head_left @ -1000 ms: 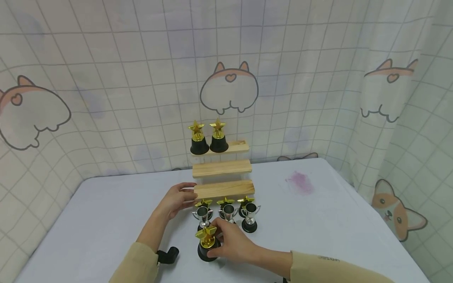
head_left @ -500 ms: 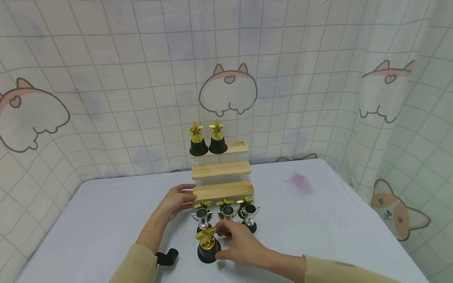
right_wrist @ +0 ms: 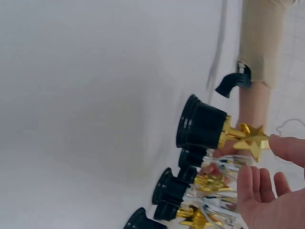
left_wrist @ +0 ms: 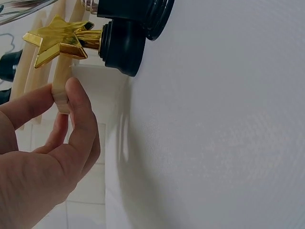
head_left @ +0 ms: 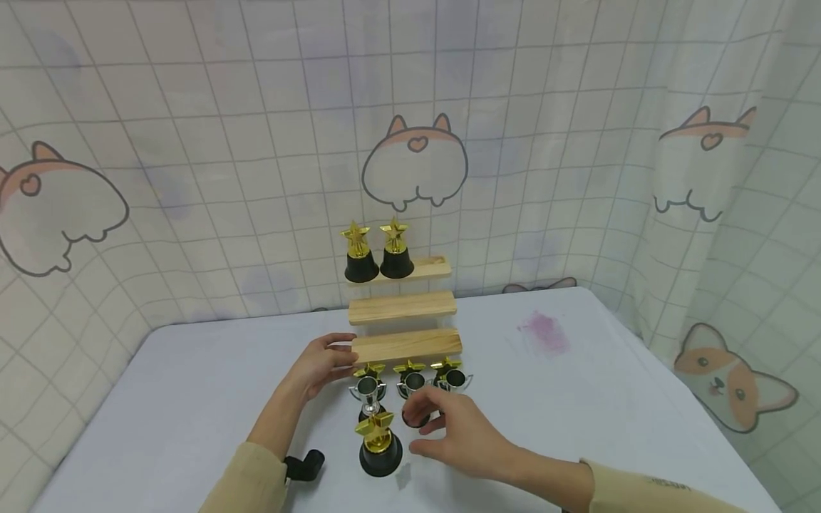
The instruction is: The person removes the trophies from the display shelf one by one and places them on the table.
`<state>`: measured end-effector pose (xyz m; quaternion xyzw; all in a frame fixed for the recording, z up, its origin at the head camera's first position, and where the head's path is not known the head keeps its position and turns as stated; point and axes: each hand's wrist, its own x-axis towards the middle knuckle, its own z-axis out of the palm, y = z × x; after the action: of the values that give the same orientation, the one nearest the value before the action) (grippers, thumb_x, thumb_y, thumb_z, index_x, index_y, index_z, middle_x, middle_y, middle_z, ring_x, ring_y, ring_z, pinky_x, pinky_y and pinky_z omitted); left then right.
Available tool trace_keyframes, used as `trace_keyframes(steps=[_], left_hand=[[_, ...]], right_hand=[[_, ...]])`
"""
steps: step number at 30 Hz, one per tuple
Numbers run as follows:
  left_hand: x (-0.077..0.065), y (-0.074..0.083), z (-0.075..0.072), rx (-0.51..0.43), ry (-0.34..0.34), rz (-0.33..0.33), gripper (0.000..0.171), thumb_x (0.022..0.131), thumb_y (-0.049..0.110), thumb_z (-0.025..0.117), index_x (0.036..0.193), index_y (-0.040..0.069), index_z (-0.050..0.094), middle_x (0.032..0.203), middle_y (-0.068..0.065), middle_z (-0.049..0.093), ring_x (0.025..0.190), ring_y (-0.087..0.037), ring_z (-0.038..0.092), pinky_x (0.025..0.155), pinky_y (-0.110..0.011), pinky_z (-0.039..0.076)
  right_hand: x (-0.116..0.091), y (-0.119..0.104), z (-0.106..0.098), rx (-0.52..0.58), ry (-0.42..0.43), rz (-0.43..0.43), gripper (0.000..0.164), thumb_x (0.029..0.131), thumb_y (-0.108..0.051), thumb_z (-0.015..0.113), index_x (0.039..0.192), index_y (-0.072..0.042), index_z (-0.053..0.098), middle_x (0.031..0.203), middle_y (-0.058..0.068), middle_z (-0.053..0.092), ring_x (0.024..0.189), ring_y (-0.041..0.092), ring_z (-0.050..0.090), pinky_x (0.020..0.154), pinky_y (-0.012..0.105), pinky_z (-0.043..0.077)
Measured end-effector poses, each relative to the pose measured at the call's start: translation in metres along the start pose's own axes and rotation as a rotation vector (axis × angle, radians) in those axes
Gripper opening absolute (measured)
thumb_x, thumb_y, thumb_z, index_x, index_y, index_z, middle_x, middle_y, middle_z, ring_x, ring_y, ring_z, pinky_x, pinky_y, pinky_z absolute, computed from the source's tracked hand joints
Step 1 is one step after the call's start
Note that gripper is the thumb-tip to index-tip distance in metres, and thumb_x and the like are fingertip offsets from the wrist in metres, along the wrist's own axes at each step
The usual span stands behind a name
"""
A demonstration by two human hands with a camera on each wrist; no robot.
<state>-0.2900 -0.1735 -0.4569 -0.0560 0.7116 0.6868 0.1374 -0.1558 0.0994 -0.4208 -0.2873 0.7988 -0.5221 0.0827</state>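
Observation:
My left hand (head_left: 323, 367) pinches the left end of the lowest wooden step (head_left: 407, 347) of a small display stand; in the left wrist view, thumb and fingers hold this board's end (left_wrist: 62, 90). My right hand (head_left: 458, 436), fingers loosely bent and holding nothing, hovers beside the front star trophy (head_left: 380, 454), which stands upright on its black base. Behind that trophy is a row of silver cup trophies (head_left: 368, 390), the middle and right ones partly hidden by my right hand. Gold star trophies (head_left: 370, 372) stand behind the cups, close to the stand.
Two star trophies (head_left: 360, 263) sit on the left and middle of the top step (head_left: 431, 268). The middle step (head_left: 402, 307) shows bare wood. A white cloth (head_left: 192, 399) covers the table, and a patterned curtain (head_left: 256, 178) hangs behind it.
My right hand has let go of the front star trophy and moved right, away from it. The trophy stays standing. My left hand keeps its hold on the step.

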Motion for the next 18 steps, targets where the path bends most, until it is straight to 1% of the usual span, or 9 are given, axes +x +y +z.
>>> trace_keyframes(steps=[3, 7, 10, 14, 18], left_hand=[[0.0, 0.001, 0.0, -0.003, 0.0, -0.005, 0.053, 0.093, -0.006, 0.067, 0.143, -0.005, 0.05, 0.127, -0.025, 0.055, 0.099, -0.027, 0.065, 0.085, -0.036, 0.062], [0.001, 0.0, 0.001, -0.008, -0.004, -0.008, 0.053, 0.093, -0.006, 0.067, 0.143, -0.005, 0.05, 0.126, -0.025, 0.055, 0.098, -0.027, 0.065, 0.084, -0.036, 0.062], [0.001, 0.0, 0.001, -0.01, -0.01, -0.01, 0.053, 0.093, -0.006, 0.067, 0.143, -0.005, 0.049, 0.126, -0.025, 0.055, 0.097, -0.027, 0.065, 0.084, -0.035, 0.062], [0.001, 0.0, 0.0, -0.011, -0.006, -0.014, 0.053, 0.093, -0.006, 0.066, 0.143, -0.005, 0.049, 0.126, -0.024, 0.055, 0.096, -0.025, 0.066, 0.084, -0.035, 0.062], [0.001, 0.001, -0.001, -0.007, -0.01, -0.006, 0.053, 0.094, -0.006, 0.066, 0.143, -0.005, 0.049, 0.126, -0.024, 0.056, 0.096, -0.025, 0.066, 0.083, -0.035, 0.062]], right_hand=[[0.001, -0.005, -0.006, 0.027, 0.024, -0.006, 0.033, 0.087, -0.001, 0.082, 0.114, -0.008, 0.064, 0.108, 0.01, 0.066, 0.097, 0.024, 0.066, 0.082, 0.028, 0.061], [0.005, -0.01, -0.013, 0.039, 0.069, -0.032, 0.025, 0.09, -0.004, 0.079, 0.11, -0.007, 0.065, 0.104, 0.009, 0.067, 0.093, 0.019, 0.067, 0.079, 0.029, 0.061], [0.009, -0.015, -0.019, 0.032, 0.102, -0.051, 0.022, 0.091, -0.006, 0.078, 0.109, -0.008, 0.066, 0.102, 0.005, 0.068, 0.091, 0.017, 0.066, 0.077, 0.03, 0.061], [0.017, -0.021, -0.029, 0.012, 0.124, -0.064, 0.02, 0.093, -0.009, 0.077, 0.109, -0.008, 0.066, 0.101, 0.001, 0.068, 0.091, 0.017, 0.066, 0.076, 0.03, 0.06], [0.029, -0.022, -0.04, 0.024, 0.143, -0.072, 0.018, 0.095, -0.009, 0.075, 0.11, -0.004, 0.066, 0.102, 0.003, 0.067, 0.094, 0.019, 0.066, 0.079, 0.03, 0.061]])
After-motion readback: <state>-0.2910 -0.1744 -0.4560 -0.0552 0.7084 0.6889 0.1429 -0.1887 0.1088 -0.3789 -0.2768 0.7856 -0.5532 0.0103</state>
